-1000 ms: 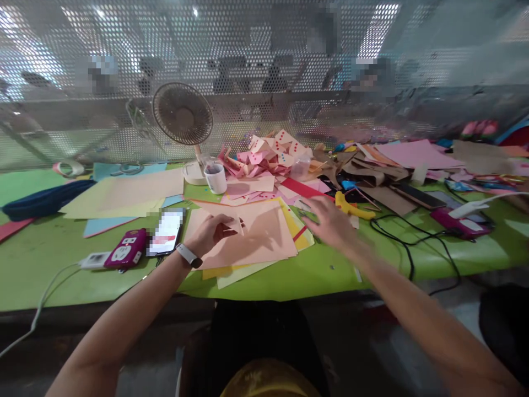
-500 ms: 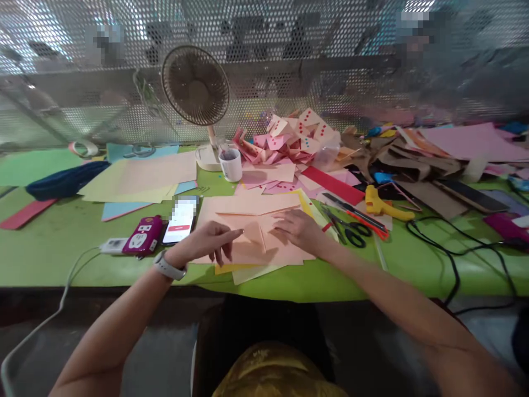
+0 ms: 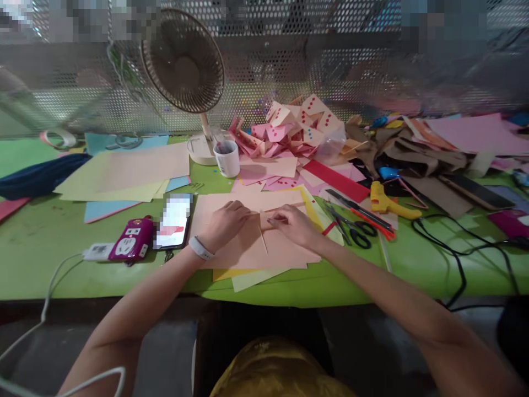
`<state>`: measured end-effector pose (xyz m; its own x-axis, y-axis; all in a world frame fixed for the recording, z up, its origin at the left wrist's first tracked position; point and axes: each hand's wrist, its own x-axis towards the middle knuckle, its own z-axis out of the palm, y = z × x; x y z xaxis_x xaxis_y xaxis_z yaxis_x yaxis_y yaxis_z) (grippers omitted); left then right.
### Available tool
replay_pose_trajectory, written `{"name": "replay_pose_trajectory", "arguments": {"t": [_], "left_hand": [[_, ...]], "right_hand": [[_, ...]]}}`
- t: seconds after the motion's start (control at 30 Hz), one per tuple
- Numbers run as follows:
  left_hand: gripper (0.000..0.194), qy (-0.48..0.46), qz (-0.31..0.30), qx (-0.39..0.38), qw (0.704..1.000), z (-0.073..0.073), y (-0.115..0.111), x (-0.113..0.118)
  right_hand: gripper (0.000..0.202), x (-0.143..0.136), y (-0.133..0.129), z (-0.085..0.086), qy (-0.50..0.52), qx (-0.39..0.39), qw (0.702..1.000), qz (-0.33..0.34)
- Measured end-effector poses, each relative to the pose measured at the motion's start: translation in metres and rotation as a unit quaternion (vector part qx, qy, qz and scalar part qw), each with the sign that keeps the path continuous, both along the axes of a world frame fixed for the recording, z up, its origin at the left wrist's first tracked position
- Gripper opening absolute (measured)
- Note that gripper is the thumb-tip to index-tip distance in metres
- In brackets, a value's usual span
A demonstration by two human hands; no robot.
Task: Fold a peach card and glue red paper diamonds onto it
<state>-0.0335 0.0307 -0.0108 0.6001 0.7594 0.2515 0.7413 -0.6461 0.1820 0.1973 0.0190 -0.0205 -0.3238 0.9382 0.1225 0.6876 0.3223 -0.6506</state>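
Note:
In front of me a small folded piece of peach paper (image 3: 260, 234) stands partly raised, with its creased flaps spread in a T shape. My left hand (image 3: 229, 223), wearing a pale watch (image 3: 201, 248), has its fingers closed at the flap's left side. From the other side, my right hand (image 3: 291, 225) pinches the paper near the middle fold. Under both hands lies a stack of peach sheets (image 3: 231, 255), with yellow sheets (image 3: 233, 273) showing at its edges. My fingers hide part of the folds.
Black-handled scissors (image 3: 357, 234), a cutter knife (image 3: 363, 212) and a yellow glue gun (image 3: 390, 203) lie to the right. A phone (image 3: 176, 223) and a purple power bank (image 3: 131, 240) are left. Behind stand a white cup (image 3: 227, 160), a fan (image 3: 185, 66) and piled folded papers (image 3: 293, 129).
My left hand has moved forward and closed at the folded paper. My right hand's fingers have drawn into a pinch on it. The view has shifted slightly.

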Motion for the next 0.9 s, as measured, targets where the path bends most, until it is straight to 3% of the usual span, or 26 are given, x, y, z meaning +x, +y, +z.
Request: {"name": "replay_pose_trajectory", "arguments": {"t": [0.17, 0.37, 0.57, 0.9], "left_hand": [[0.026, 0.034, -0.005, 0.022, 0.999, -0.002, 0.001, -0.003], [0.024, 0.035, 0.007, 0.041, 0.999, -0.003, 0.001, -0.002], [0.021, 0.060, 0.008, 0.056, 0.997, -0.002, -0.011, 0.004], [0.025, 0.041, -0.007, 0.014, 0.999, -0.003, -0.018, 0.008]], "right_hand": [[0.023, -0.010, -0.001, -0.004, -0.051, 0.041, 0.997, -0.044], [0.029, -0.017, 0.007, 0.003, -0.097, 0.016, 0.994, -0.056], [0.027, -0.020, 0.012, 0.004, -0.089, 0.023, 0.993, -0.070], [0.026, -0.023, 0.013, 0.008, -0.079, 0.000, 0.994, -0.071]]}}
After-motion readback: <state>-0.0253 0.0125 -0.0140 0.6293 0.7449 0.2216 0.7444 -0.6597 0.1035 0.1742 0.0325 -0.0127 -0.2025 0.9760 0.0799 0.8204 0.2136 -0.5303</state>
